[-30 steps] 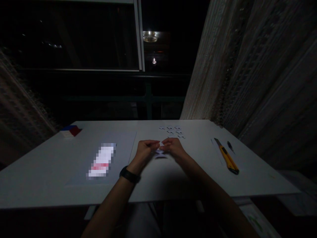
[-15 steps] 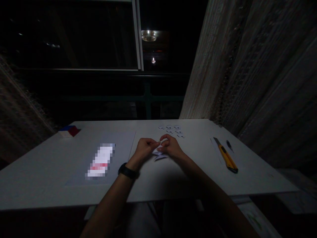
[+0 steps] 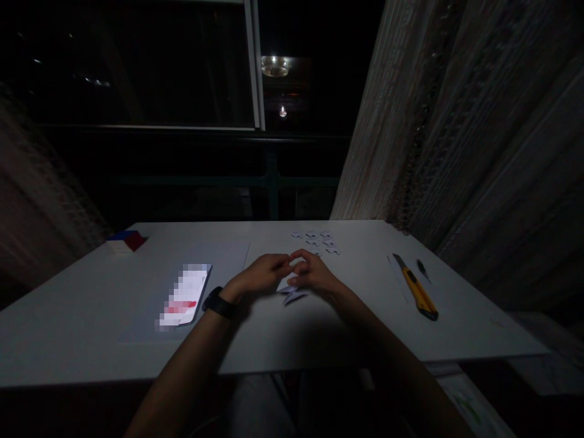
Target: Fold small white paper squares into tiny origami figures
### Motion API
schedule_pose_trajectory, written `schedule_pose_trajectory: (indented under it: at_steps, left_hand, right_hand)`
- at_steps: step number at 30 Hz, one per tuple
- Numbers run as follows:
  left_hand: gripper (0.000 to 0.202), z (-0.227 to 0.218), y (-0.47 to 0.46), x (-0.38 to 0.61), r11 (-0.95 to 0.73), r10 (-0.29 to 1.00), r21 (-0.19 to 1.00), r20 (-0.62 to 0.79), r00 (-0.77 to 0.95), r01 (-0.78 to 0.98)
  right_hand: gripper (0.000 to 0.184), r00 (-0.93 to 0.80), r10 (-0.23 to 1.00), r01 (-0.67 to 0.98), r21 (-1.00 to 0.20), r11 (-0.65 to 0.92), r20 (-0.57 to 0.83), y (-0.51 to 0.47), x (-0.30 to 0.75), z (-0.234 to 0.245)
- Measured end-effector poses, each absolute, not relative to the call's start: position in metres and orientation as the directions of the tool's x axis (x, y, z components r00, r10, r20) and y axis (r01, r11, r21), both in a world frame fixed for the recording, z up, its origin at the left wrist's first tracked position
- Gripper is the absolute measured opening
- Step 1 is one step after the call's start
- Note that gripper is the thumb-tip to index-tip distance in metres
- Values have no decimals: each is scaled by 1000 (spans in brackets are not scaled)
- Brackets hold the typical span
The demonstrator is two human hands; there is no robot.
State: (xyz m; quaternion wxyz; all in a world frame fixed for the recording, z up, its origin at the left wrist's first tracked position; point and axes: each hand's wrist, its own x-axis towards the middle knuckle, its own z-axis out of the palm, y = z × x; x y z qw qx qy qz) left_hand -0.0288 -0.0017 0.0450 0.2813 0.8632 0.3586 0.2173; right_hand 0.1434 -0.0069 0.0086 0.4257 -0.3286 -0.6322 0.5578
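Note:
Near the middle of the table, a small piece of folded white paper [image 3: 294,296] with pointed flaps shows below my fingers. My right hand [image 3: 316,274] pinches it between thumb and fingers from the right. From the left, my left hand [image 3: 263,274] reaches in with its fingers pressed together at the paper's upper part, touching the right fingertips. A dark watch [image 3: 221,304] is on my left wrist. The upper part of the paper is covered by my fingers. Just beyond my hands lie several small white paper pieces [image 3: 311,236] with dark marks.
A lit phone [image 3: 185,295] lies on a large paper sheet [image 3: 228,258] at left. The small red, blue and white block [image 3: 125,241] stands at the far left. At right are a yellow box cutter [image 3: 418,289] and a dark pen [image 3: 422,267]. Curtains [image 3: 369,152] flank the table.
My left wrist has swung outward to the left and its forearm is lower, while the fingers stay at the paper. The folded paper has shifted slightly. More of the phone's edge shows.

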Motion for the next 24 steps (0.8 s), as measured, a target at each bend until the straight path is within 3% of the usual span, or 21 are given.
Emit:
schedule_pose_trajectory:
  at_steps: [7,18,24]
  left_hand:
    - [23,32,-6,-23,-594,789,610,314,529,524]
    - [23,32,-11,-15,-712,702,412,421,575,568]
    - [20,37,-12,-17,-727,677,257,426,601,637]
  right_hand:
    - [64,-407,895,-136,-981,138,182,-7,134,0]
    - [59,-282,943,-58,-985,164,174,-5,130,1]
    - [51,-290,912,-15,-954,298,290,-5,132,0]
